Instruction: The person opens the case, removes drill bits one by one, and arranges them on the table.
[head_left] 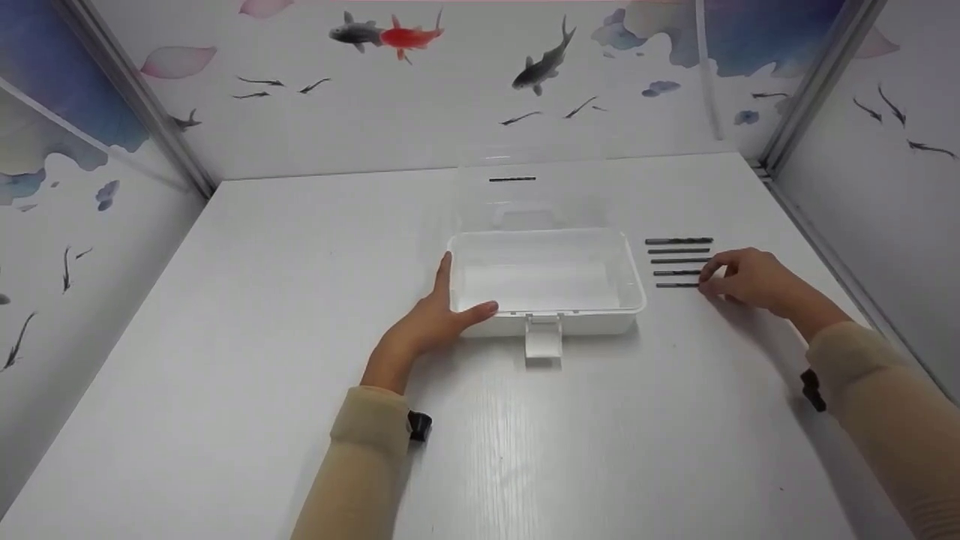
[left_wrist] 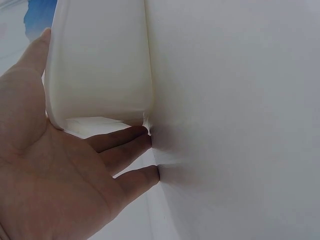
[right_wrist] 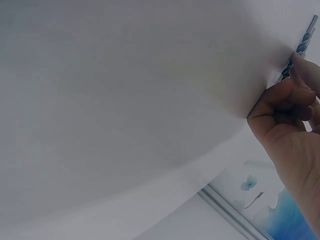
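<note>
A white plastic box [head_left: 551,324] stands with its clear lid [head_left: 480,214] swung back behind it and its front latch [head_left: 544,341] hanging down. My left hand [head_left: 429,319] rests at the box's front left corner, thumb on the front rim, other fingers spread along the left side. In the left wrist view, fingertips [left_wrist: 153,172] reach down to the table beside the box. Right of the box, several dark drill bits lie in a row. My right hand [head_left: 742,279] pinches the right end of the nearest drill bit [head_left: 676,285], whose spiral flutes [right_wrist: 302,47] show at the fingertips.
Another drill bit [head_left: 512,179] shows at the back, overlapping the clear lid. A thicker drill bit [head_left: 679,241] lies at the far end of the row. Printed wall panels [head_left: 420,112] with metal corner posts [head_left: 787,82] enclose the white table [head_left: 247,337] at the back and sides.
</note>
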